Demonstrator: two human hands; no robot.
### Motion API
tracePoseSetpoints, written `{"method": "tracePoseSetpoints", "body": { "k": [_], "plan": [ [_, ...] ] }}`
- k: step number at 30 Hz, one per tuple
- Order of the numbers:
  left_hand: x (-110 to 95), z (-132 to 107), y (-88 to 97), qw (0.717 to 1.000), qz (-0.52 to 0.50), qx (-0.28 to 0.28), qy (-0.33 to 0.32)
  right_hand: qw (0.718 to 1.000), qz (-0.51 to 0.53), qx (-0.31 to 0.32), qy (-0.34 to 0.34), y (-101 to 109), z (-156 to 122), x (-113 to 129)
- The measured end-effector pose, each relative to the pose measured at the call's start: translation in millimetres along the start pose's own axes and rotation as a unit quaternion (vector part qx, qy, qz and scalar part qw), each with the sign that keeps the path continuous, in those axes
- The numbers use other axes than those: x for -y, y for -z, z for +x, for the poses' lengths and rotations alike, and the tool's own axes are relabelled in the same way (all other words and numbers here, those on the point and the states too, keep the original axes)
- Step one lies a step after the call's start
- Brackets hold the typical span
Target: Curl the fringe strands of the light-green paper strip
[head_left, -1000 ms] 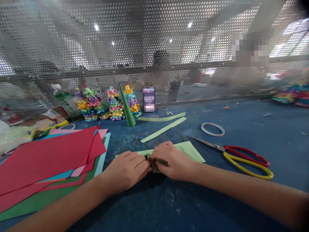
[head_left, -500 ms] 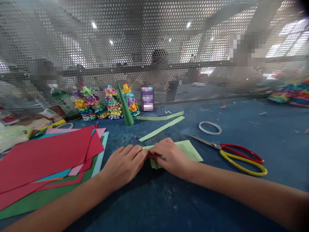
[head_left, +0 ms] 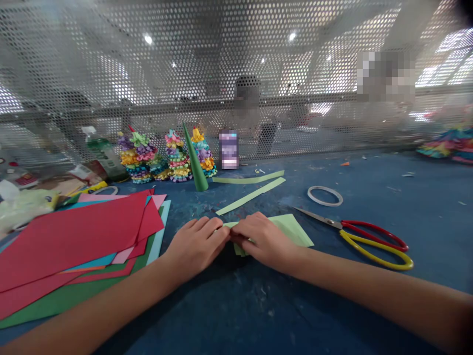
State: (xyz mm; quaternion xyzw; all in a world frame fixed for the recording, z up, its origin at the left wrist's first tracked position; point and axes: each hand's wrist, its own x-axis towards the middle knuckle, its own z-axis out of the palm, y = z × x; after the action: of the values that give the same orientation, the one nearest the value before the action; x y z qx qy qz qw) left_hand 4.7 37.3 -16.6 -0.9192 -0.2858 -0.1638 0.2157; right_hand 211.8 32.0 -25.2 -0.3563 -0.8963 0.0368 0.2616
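Observation:
A sheet of light green paper (head_left: 293, 229), folded at its left part, lies on the blue table (head_left: 258, 305). My left hand (head_left: 199, 242) is closed at the paper's left end, fingers bent together. Beside it my right hand (head_left: 264, 241) presses and pinches the paper, its fingertips almost touching the left ones. What the fingertips grip is mostly hidden beneath them. Behind the hands lie two narrow light green paper strips (head_left: 251, 196). Scissors (head_left: 336, 224) with one red and one yellow handle rest right of the paper, blades partly toward it.
Coloured paper sheets (head_left: 84, 231) are stacked at left. A green paper cone (head_left: 195, 165) stands near several frilled paper cones (head_left: 179, 160), a bottle (head_left: 107, 158) and a phone (head_left: 229, 150). A tape roll (head_left: 325, 195) lies behind the scissors. A perforated metal screen (head_left: 207, 59) closes the back.
The whole view has shifted slightly, so things appear a little further right. Both hands stay on the folded green paper, with hardly any movement of the fingers.

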Motion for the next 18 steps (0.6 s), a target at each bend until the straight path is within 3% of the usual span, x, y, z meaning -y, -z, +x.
{"method": "tracePoseSetpoints", "body": {
  "k": [6,18],
  "plan": [
    [1.2,3.1,-3.9,0.99,-0.136,0.024,0.037,1.0,-0.025,0.002,0.007,-2.2,3.2,-0.4],
    [0.1,5.3,-7.6,0.976,-0.208,0.026,0.058,0.998,-0.067,-0.009,-0.007,-3.7,5.1,0.2]
  ]
}}
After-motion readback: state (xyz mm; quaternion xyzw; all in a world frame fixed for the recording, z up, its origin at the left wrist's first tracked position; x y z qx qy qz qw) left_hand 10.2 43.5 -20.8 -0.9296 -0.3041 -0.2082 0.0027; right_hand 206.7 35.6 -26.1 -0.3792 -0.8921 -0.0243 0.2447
